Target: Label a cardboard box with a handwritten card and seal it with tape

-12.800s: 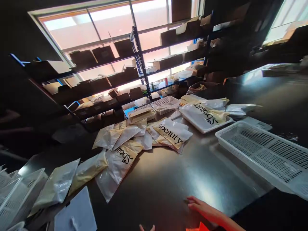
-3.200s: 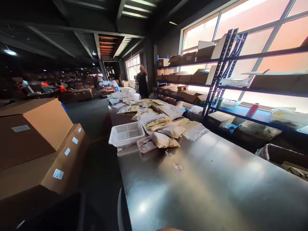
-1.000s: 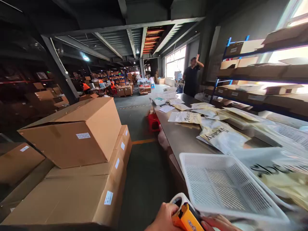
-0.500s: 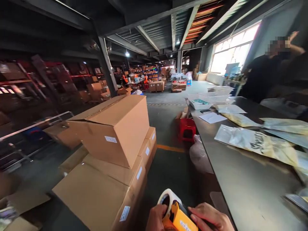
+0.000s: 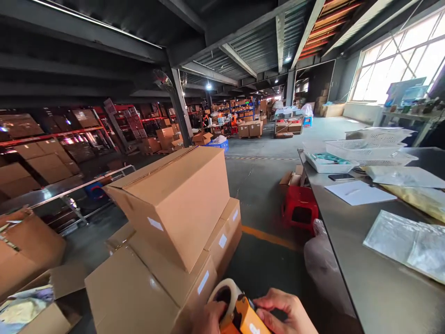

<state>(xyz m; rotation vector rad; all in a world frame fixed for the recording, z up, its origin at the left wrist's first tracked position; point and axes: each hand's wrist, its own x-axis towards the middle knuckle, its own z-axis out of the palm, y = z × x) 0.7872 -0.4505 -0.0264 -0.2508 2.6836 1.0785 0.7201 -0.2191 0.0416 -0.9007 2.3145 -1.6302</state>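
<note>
A yellow-orange tape dispenser [image 5: 247, 316] with a wide roll of pale tape [image 5: 227, 288] is at the bottom of the view. My left hand [image 5: 211, 318] is closed around it, with the thumb by the roll's core. On the other side, my right hand [image 5: 285, 311] pinches at the dispenser's dark front edge; whether a tape end is between the fingers cannot be made out. Just beyond and to the left, a large closed carton [image 5: 187, 199] rests on other labelled cartons [image 5: 139, 287].
To the right runs a dark metal table [image 5: 375, 287] with plastic bags [image 5: 406, 241], paper [image 5: 359, 191], a phone [image 5: 341, 177] and white baskets [image 5: 330, 167]. A red stool [image 5: 299, 208] and a filled plastic bag [image 5: 321, 260] stand beside it. An open carton [image 5: 41, 306] lies lower left.
My view has swung to the right, so the cartons and table sit differently and the person at the right is out of sight. Both hands remain at the tape dispenser.
</note>
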